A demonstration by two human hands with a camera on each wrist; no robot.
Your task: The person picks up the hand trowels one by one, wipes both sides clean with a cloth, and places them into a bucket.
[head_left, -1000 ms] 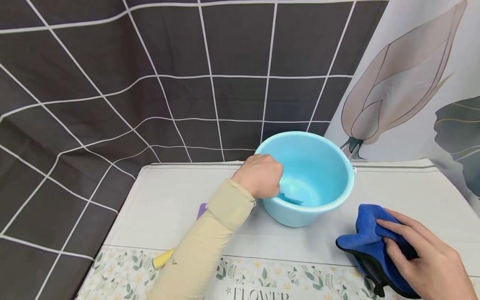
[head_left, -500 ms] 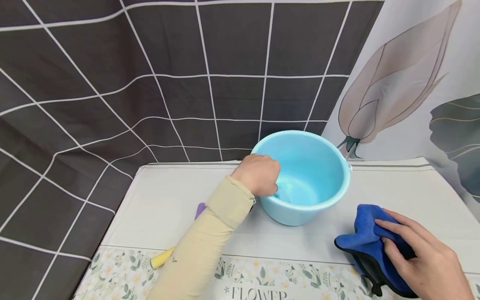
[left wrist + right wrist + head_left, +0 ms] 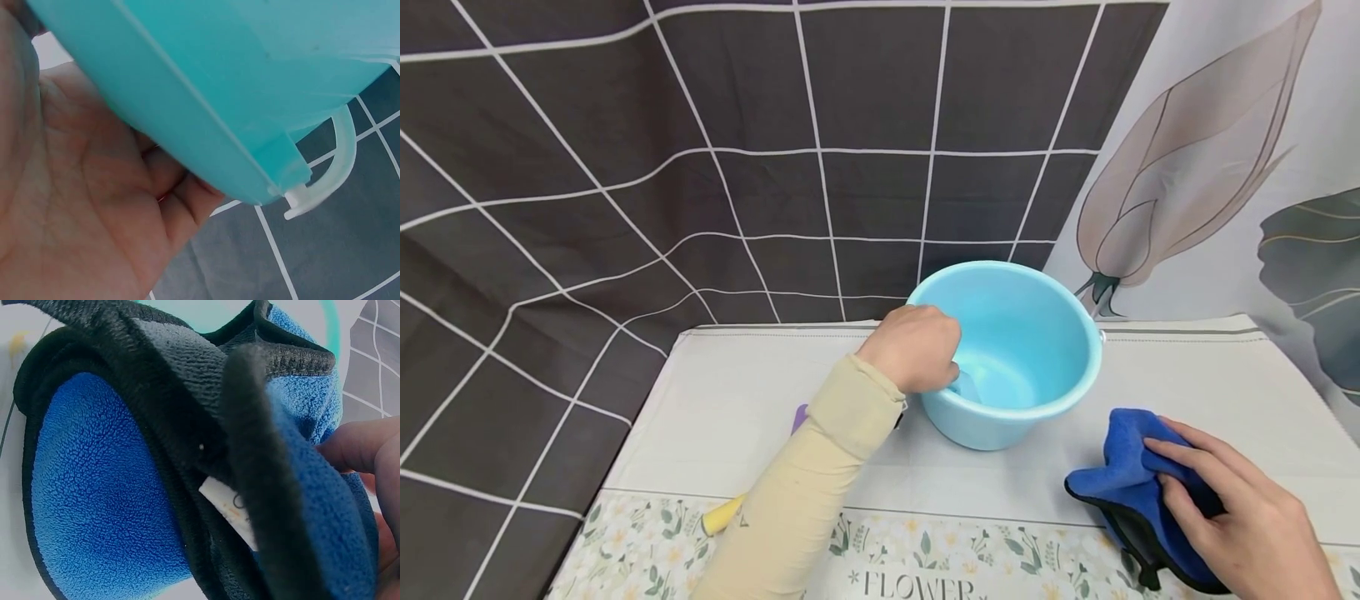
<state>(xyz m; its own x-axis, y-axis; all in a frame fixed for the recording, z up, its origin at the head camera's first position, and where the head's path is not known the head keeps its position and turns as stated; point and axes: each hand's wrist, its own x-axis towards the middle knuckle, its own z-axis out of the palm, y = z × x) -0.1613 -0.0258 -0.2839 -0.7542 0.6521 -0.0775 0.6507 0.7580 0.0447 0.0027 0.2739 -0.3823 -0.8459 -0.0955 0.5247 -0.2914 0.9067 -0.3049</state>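
A light blue plastic bucket stands on the pale cloth, its opening facing me. My left hand grips its left rim. In the left wrist view the palm faces the bucket wall and curled fingers pass behind it. A small pale-blue shape shows inside below these fingers; I cannot tell what it is. Folded blue cloth with black edging bunches up under my right hand, pinched between thumb and fingers. A white tag shows in its folds in the right wrist view.
Left of the bucket, a purple item and a yellow item are partly hidden by the left sleeve. The dark gridded curtain closes off the back and left. A white bucket handle curves beside the wall.
The blue shape inside the bucket looks paler and smaller than a second ago. The right hand and cloth have shifted slightly left in view. Both holds look the same.
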